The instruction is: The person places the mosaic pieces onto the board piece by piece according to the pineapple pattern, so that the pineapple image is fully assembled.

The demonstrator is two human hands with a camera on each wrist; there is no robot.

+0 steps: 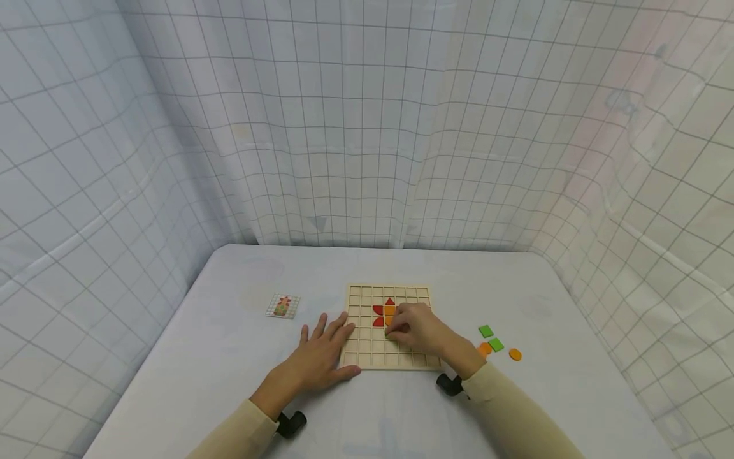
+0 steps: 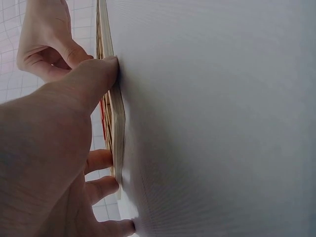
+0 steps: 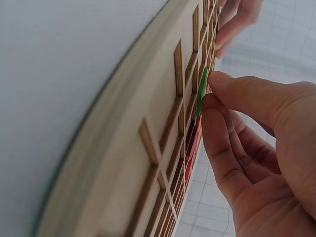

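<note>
Green tile (image 3: 202, 91) in right fingers (image 3: 217, 131) points lengthwise up-right in right wrist view.

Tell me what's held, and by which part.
A green piece, apparently pinched by its edge in the right hand; the left hand touches the grid board.

I observe a white table (image 1: 223, 370), its far edge running along the foot of the back curtain (image 1: 355, 146); I cannot tell whether the two touch. The back curtain is white with thin dark grid lines and hangs in soft vertical folds, so the lines waver. I note a small grey mark (image 1: 319, 223) low on it, left of centre. The left curtain (image 1: 69, 191) bears the same grid, bluish in tone. On the right curtain (image 1: 648, 191) I record a pinkish cast and faint grey blotches (image 1: 620, 101) high up. Both wrist feeds show me pale table surface and gridded cloth.
</note>
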